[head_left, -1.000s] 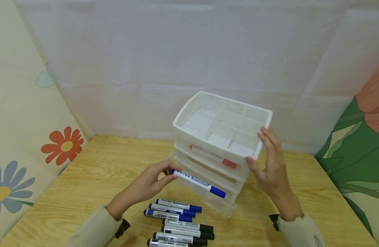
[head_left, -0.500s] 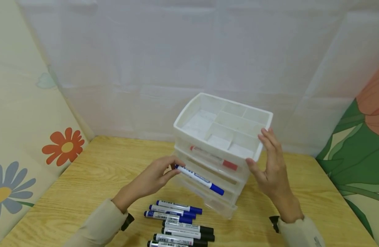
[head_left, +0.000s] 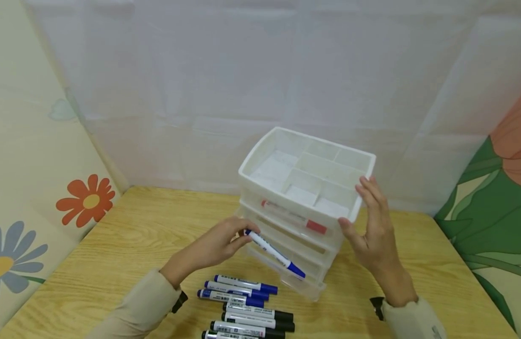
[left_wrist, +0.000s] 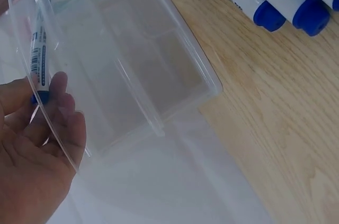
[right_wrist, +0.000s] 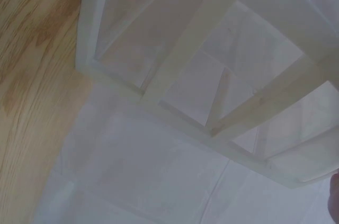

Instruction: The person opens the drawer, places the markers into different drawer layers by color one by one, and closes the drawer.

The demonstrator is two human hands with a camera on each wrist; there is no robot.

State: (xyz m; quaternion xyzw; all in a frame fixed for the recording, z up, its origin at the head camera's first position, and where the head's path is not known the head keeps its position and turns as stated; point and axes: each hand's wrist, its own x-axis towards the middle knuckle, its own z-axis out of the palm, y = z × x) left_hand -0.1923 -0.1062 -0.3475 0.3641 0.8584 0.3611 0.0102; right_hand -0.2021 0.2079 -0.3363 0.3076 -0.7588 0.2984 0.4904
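Tipped white-blue cylindrical plastic marker, pinched in fingers of left hand, toward four o'clock, seemingly nearer clear plastic drawer; rested right hand, with spread fingers, on boxy white plastic organizer.

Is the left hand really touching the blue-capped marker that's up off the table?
Touching: the head view shows the left hand pinching one end of the blue-capped marker between thumb and fingers.
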